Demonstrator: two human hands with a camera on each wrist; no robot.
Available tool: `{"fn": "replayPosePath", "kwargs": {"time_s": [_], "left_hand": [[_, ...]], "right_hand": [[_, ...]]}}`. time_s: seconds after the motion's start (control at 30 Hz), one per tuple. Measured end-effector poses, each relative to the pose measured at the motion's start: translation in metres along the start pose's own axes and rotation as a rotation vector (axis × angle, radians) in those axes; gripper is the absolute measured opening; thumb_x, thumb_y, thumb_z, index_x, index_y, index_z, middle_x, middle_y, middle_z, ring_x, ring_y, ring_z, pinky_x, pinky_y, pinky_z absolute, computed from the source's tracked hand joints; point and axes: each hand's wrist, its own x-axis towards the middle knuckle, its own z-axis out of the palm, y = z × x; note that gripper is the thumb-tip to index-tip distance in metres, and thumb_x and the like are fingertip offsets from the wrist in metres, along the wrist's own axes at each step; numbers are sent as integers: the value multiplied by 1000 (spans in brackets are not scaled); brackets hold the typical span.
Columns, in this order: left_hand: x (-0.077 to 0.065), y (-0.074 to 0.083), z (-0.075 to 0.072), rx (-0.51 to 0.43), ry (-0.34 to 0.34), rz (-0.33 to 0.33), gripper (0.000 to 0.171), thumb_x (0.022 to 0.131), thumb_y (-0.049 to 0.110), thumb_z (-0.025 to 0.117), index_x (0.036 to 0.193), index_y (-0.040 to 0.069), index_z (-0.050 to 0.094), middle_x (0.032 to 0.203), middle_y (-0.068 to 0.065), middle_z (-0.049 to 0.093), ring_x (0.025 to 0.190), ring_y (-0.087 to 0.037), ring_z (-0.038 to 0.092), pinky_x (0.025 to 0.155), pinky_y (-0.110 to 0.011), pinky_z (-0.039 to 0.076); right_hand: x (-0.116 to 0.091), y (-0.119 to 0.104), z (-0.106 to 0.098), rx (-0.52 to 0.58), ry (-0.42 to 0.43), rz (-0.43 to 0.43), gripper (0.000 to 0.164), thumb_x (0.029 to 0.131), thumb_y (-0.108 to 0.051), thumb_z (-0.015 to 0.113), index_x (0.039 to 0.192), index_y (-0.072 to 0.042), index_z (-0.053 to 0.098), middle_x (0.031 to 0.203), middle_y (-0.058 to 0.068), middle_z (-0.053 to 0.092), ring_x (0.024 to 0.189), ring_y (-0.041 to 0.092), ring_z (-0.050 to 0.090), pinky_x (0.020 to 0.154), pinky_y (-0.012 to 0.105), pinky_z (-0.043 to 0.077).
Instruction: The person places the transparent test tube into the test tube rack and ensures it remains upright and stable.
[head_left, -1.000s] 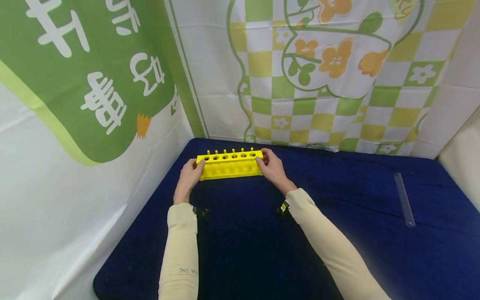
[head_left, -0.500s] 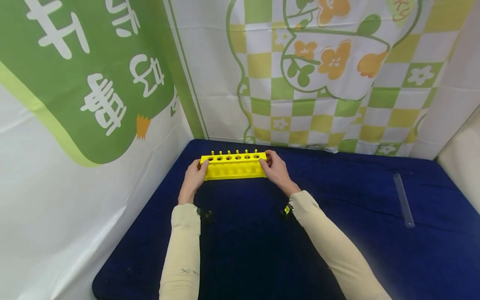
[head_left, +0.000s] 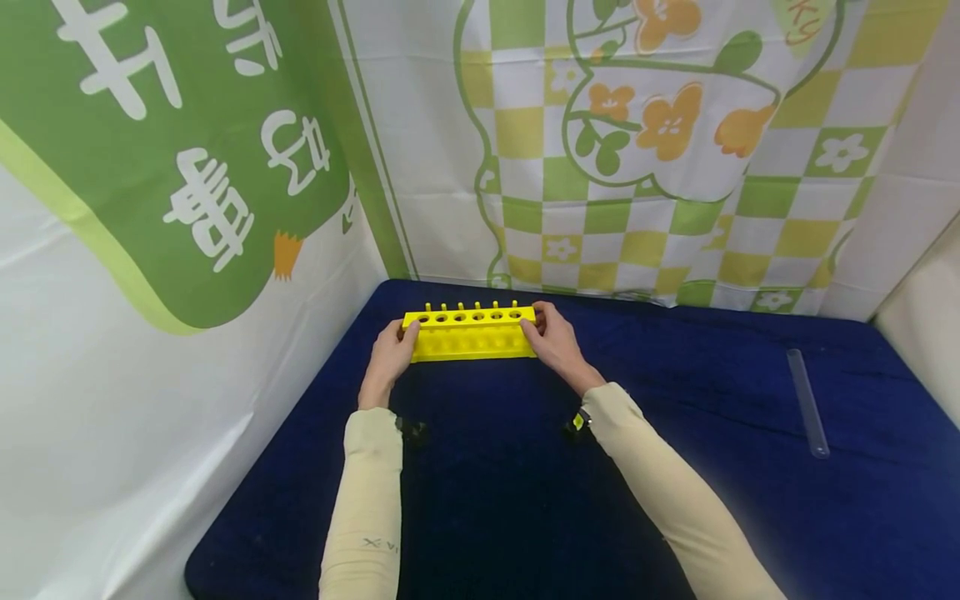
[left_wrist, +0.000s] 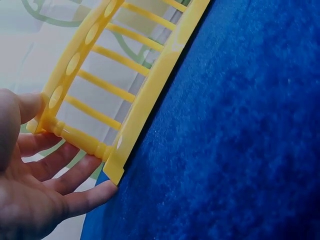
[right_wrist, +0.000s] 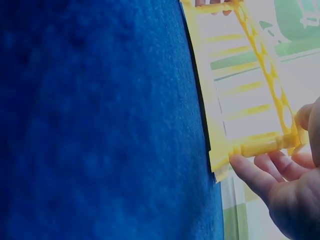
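Observation:
A yellow test tube rack (head_left: 471,342), with a row of round holes along its top bar and upright pegs behind, stands at the far left part of the blue-covered table. My left hand (head_left: 390,354) grips its left end, thumb on the top bar. In the left wrist view the fingers of the left hand (left_wrist: 55,185) lie along the rack's end post (left_wrist: 80,140). My right hand (head_left: 557,342) holds the other end the same way. The right wrist view shows the right hand's fingers (right_wrist: 255,180) at the right end post (right_wrist: 262,145). No tubes stand in the holes.
A clear tube (head_left: 808,404) lies on the right side of the dark blue tabletop (head_left: 675,383). Printed cloth hangs behind the table (head_left: 622,217), and a white and green cloth wall (head_left: 225,350) runs along the left.
Both hands have shifted the rack slightly to the right and a little nearer, mostly in the first half second. The clear tube lies where it was.

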Motion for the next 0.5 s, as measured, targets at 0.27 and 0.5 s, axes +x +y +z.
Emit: {"fn": "replayPosePath", "kwargs": {"time_s": [0.27, 0.5], "left_hand": [[0, 3, 3, -2, -2, -7, 65, 102, 54, 41, 151, 11, 34, 146, -14, 45, 121, -30, 49, 109, -46, 40], [0, 7, 5, 3, -12, -22, 65, 102, 53, 41, 151, 11, 34, 149, -14, 43, 125, -30, 46, 113, -47, 36]], "right_hand": [[-1, 1, -6, -20, -13, 16, 52, 99, -39, 53, 139, -8, 43, 116, 13, 60, 96, 26, 60, 80, 39, 53], [-6, 1, -10, -11, -23, 14, 52, 99, -37, 53, 140, -6, 42, 117, 15, 60, 98, 28, 61, 80, 41, 52]]}}
